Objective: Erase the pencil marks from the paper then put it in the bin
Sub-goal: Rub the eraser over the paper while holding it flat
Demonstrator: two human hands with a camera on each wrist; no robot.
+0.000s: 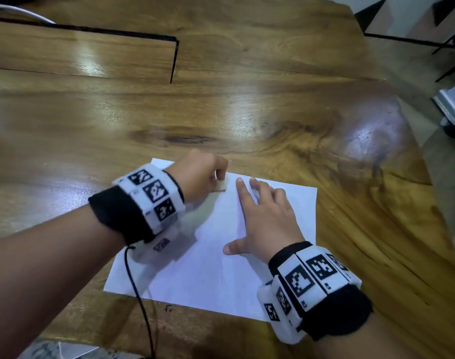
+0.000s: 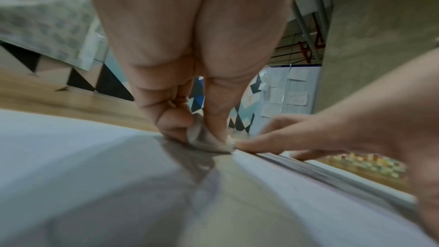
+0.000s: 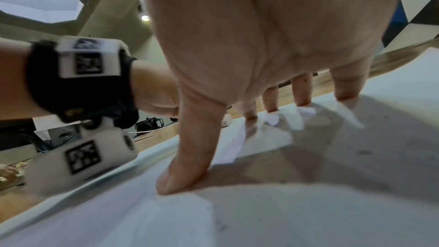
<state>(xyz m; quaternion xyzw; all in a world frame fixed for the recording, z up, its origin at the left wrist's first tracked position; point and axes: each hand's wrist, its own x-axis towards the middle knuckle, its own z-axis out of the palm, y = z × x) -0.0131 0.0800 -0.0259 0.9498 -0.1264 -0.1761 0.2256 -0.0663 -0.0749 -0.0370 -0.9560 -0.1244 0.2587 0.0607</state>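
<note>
Near the front edge of the wooden table, a white sheet of paper lies flat, its long sides running slightly askew to that edge. The left hand sits over the sheet's far edge, toward its far left corner, with the fingers curled tight and the thumb closing on a small pale eraser. The left wrist view shows the eraser pinched between thumb and fingertips and pressed down onto the paper, with a shadow falling just behind it.

The right hand lies palm down on the right half of the sheet, fingers spread wide and straight, the thumb stretched out toward the sheet's middle. In the right wrist view the thumb and the other fingertips each press on the paper, holding nothing. The index fingertip lies just beside the eraser, near the sheet's far edge.

Both wrists wear black bands carrying white blocks printed with black square markers, and a thin black cable hangs from the left one across the sheet's near left corner. Any pencil marks are too faint to make out. A dark-edged wooden panel rests at the table's far left corner.
</note>
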